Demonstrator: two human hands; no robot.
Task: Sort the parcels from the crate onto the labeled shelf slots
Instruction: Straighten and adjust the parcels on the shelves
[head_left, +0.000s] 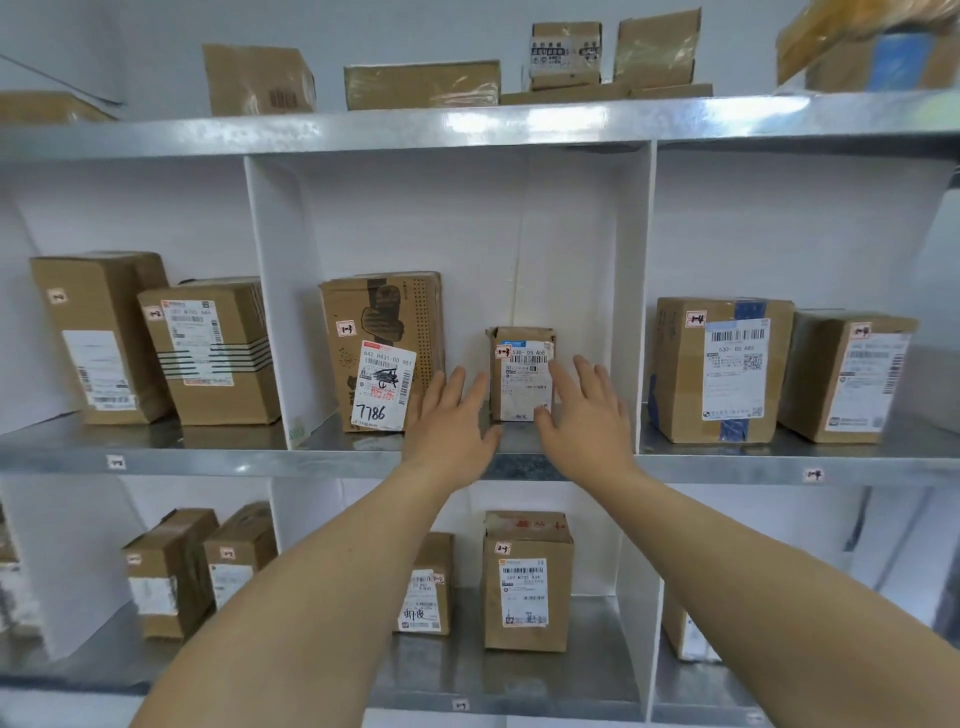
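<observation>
A small brown parcel with a white barcode label stands upright in the middle slot of the metal shelf. My left hand is spread just left of it with fingers apart, holding nothing. My right hand is on the parcel's right side, fingers apart, with fingertips overlapping its front edge; I cannot tell whether they touch it. A bigger parcel marked 7786 stands to the left in the same slot. The crate is out of view.
White dividers separate the slots. Two parcels fill the left slot and two the right one. More parcels stand on the lower shelf and on the top shelf. Small slot labels sit on the shelf edges.
</observation>
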